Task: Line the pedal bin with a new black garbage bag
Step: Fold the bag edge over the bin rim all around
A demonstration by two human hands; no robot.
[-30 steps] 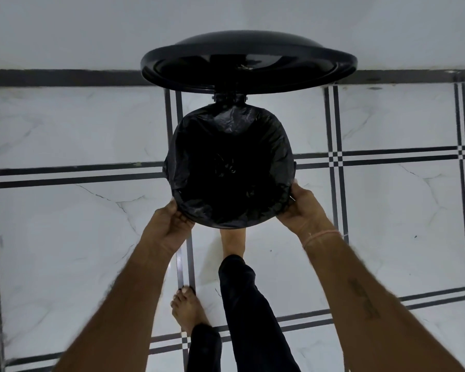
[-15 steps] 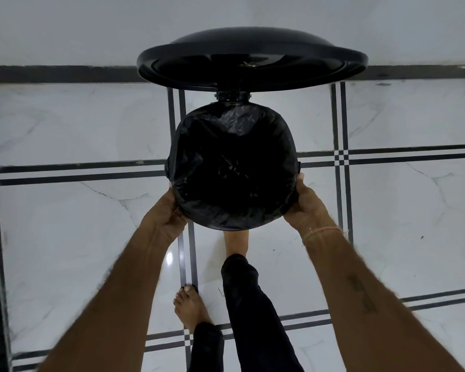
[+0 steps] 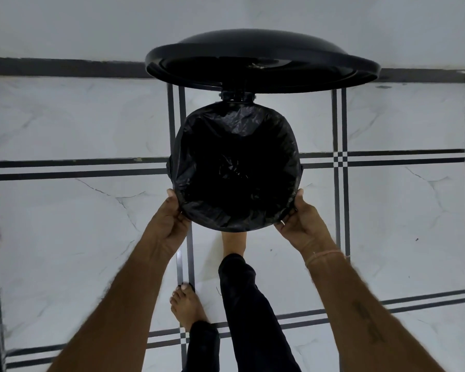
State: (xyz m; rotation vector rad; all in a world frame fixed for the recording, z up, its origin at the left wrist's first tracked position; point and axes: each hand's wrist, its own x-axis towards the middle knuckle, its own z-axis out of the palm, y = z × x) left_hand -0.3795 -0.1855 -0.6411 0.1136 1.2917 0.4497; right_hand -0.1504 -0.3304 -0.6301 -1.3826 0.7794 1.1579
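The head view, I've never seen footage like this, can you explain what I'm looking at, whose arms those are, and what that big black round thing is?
There is one picture, from a camera worn on a person's head, looking down, so the two bare arms are the wearer's own. No machine is involved.

The black round thing is a pedal bin seen from above, standing on a white tiled floor by a wall. Its lid is tipped up at the back. One bare foot reaches under the bin's near edge, probably pressing the pedal, which is hidden.

A black bag lines the bin, folded over its rim. The left hand and right hand hold the near rim on either side, over the bag's edge.
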